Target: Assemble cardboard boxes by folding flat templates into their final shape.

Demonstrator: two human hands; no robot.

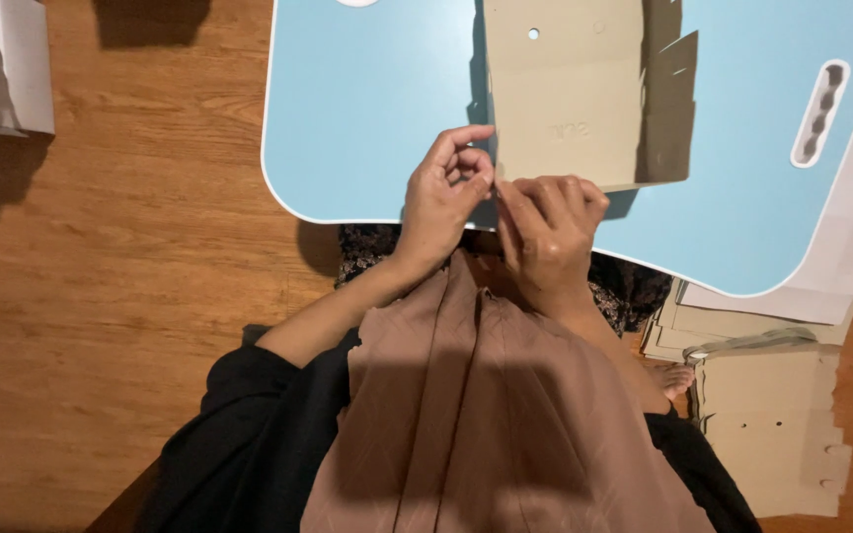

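Note:
A flat brown cardboard cutout [570, 94] with small holes and notched flaps lies on a light blue lap table [367, 99]. My left hand [443, 202] pinches the cutout's near left corner between thumb and fingers. My right hand [548, 235] is curled beside it, fingertips on the same near edge. Both hands meet at that corner, just over the table's front rim. A brown cloth covers my lap below the hands.
A stack of flat cardboard blanks [772, 424] lies on the wooden floor [101, 296] at my right, under white sheets [851, 247]. A white box [2, 64] stands at the far left. The table has a slotted handle [819, 114] at its right.

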